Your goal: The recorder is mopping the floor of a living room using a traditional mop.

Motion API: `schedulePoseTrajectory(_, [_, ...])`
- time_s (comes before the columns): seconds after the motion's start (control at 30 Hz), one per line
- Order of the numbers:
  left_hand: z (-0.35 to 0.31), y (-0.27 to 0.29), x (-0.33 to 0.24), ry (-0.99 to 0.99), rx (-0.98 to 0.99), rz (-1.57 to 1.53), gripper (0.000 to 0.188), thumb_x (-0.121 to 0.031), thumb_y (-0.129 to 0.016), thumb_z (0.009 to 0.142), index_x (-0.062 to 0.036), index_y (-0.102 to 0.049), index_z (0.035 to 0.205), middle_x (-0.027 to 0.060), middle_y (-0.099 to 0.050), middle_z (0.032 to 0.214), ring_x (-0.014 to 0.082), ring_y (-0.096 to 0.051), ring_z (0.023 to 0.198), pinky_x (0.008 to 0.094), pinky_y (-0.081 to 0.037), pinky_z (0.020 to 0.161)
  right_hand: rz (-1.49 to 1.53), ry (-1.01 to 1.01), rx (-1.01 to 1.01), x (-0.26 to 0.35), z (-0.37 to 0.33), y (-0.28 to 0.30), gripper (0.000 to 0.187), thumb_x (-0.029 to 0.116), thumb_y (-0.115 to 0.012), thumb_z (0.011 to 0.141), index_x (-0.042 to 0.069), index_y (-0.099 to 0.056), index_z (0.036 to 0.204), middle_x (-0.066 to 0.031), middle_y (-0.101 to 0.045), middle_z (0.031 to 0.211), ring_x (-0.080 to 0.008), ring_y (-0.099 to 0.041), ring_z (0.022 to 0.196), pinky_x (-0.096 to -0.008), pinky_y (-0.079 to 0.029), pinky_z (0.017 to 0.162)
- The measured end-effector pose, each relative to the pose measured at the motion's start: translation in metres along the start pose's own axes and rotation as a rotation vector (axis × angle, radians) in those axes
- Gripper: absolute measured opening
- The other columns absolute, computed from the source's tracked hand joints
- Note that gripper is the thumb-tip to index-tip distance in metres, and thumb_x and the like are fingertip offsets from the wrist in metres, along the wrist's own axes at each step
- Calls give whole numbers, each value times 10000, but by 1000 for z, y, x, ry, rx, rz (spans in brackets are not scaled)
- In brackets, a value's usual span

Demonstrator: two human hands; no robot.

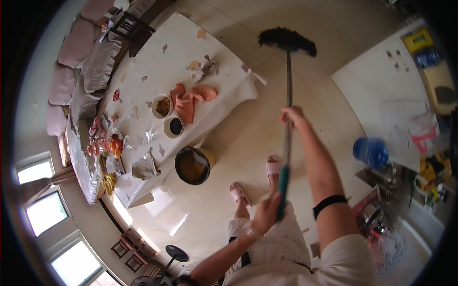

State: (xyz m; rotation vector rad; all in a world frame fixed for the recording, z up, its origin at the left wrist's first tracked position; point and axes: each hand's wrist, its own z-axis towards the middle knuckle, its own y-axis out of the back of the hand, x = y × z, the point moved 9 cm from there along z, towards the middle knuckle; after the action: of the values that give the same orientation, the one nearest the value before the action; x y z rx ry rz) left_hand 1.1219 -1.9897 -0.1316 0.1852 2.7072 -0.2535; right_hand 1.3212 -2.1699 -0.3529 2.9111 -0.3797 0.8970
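Observation:
A dust mop [289, 76] with a long grey pole reaches away from me, its dark fringed head [287, 38] lying on the tiled floor beyond the table's right corner. My left hand [268, 212] is closed around the green grip at the near end of the pole, close to my body. Farther up, my right hand [294, 117] grips the bare pole, with that arm stretched forward.
On the left, a table with a patterned white cloth [157, 62] holds bowls, fruit and an orange cloth [191, 101]. A lined bin [208, 157] stands beside it. To the right are a white cabinet [381, 90] and a blue water jug [371, 152].

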Motion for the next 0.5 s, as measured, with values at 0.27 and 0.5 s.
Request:
schedulePoseTrajectory(0.27, [-5, 6, 79, -7, 422, 148, 386, -315, -479, 859, -26, -499, 1115, 74, -581, 934, 143, -549, 872, 260, -455, 697, 50, 125, -51, -122, -212, 49, 160, 128, -544, 754, 78, -425, 660, -9, -425, 494, -98, -429, 382, -236, -344, 334])
schedulePoseTrajectory(0.5, [-36, 36, 206, 465, 595, -169, 706, -514, -529, 772, -47, -281, 1240, 162, -476, 1105, 247, -495, 1008, 376, -407, 863, 149, -79, -40, -299, -500, -63, 149, 79, -546, 730, 59, -422, 810, -12, -447, 558, -87, -433, 413, -239, -378, 351])
